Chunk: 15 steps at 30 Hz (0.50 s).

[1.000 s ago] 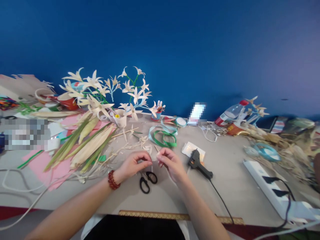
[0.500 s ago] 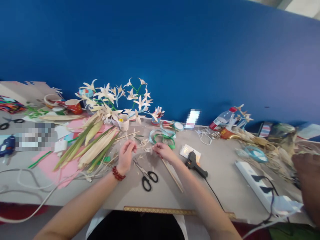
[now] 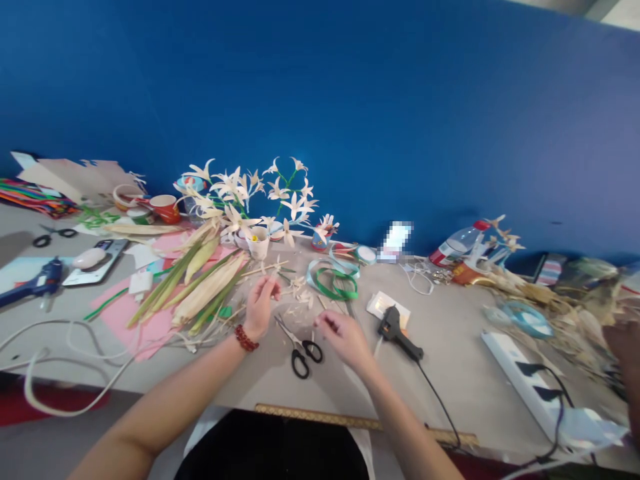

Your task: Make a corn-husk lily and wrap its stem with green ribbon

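My left hand [image 3: 261,303] hovers over pale husk scraps [image 3: 300,293] on the grey table [image 3: 460,333], its fingertips pinched together on something too small to name. My right hand [image 3: 343,333] is a little nearer to me, with its fingers curled; what they hold is blurred. Black-handled scissors [image 3: 303,347] lie open between the two hands. A black glue gun [image 3: 397,330] rests just right of my right hand, its cord trailing toward the table edge. A red bead bracelet [image 3: 246,338] is on my left wrist.
Long corn husks [image 3: 200,287] lie on pink paper at left. Behind them stand husk flowers [image 3: 250,200], a white cup [image 3: 259,243] and green ribbon loops [image 3: 335,280]. A power strip [image 3: 530,387] and another person's hand [image 3: 625,347] are at right; a blue glue gun [image 3: 30,283] is far left.
My hands have parted: the left reached forward to the scraps, and the right went forward, then drew back toward me. The camera turned left, showing more of the table's left side.
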Tool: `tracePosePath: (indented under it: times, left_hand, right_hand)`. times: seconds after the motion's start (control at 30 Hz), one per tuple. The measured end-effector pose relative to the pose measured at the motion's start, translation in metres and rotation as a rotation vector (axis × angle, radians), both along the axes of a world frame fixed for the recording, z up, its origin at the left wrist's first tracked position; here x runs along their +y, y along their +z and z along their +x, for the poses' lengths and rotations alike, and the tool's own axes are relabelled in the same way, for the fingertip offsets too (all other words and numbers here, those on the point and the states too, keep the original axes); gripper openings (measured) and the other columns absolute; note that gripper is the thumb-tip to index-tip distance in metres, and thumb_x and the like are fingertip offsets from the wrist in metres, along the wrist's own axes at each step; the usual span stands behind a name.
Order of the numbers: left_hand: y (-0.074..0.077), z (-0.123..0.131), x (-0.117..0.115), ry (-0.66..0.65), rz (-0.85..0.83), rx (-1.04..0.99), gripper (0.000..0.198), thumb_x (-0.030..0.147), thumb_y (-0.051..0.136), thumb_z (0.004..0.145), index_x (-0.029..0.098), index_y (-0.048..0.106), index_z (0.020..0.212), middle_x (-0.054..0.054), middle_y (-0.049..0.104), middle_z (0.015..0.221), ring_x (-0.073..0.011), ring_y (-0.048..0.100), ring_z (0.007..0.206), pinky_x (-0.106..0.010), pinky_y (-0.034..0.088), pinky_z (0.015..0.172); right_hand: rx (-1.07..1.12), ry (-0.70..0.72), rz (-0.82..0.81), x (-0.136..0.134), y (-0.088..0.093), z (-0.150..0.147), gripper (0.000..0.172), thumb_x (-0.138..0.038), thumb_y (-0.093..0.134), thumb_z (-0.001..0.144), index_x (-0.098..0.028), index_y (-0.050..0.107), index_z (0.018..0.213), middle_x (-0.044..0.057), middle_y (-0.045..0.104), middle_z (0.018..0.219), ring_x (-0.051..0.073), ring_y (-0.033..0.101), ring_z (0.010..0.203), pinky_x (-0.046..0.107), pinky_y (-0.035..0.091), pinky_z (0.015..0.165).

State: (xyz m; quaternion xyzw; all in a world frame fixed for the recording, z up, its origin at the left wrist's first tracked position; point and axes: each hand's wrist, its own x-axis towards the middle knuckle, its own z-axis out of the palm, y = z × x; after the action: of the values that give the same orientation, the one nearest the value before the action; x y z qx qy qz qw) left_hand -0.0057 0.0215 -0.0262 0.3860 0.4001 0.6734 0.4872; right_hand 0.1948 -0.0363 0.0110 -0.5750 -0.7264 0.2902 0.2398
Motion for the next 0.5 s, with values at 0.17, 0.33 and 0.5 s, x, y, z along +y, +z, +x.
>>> tracePosePath:
  times: [0.17, 0.33, 0.5]
  left_hand:
    - [0.014, -0.008, 0.006, 0.038, -0.015, -0.151, 0.024, 0.037, 0.065, 0.081, 0.018, 0.056, 0.069, 0.003, 0.056, 0.065, -0.0091, 0.048, 0.053, -0.023, 0.041, 0.053]
    - [0.048, -0.037, 0.02, -0.002, -0.059, -0.341, 0.018, 0.031, 0.066, 0.079, 0.017, 0.055, 0.073, 0.003, 0.054, 0.067, -0.0067, 0.047, 0.053, -0.02, 0.042, 0.054]
    - [0.066, -0.047, 0.014, -0.228, -0.098, -0.098, 0.017, 0.031, 0.066, 0.08, 0.017, 0.059, 0.076, 0.001, 0.06, 0.071, -0.0089, 0.052, 0.058, -0.021, 0.044, 0.055]
  right_hand:
    - [-0.153, 0.164, 0.03, -0.03, -0.013, -0.023, 0.019, -0.029, 0.051, 0.093, -0.02, 0.065, 0.083, 0.002, 0.067, 0.076, 0.016, 0.059, 0.068, 0.024, 0.034, 0.06]
    - [-0.195, 0.165, 0.037, -0.037, -0.024, -0.024, 0.013, -0.025, 0.053, 0.092, -0.021, 0.065, 0.087, 0.004, 0.069, 0.082, 0.018, 0.062, 0.075, 0.025, 0.035, 0.065]
    - [-0.192, 0.166, 0.068, -0.039, -0.028, -0.023, 0.01, -0.021, 0.055, 0.088, -0.021, 0.065, 0.087, 0.004, 0.069, 0.084, 0.02, 0.061, 0.078, 0.027, 0.037, 0.068]
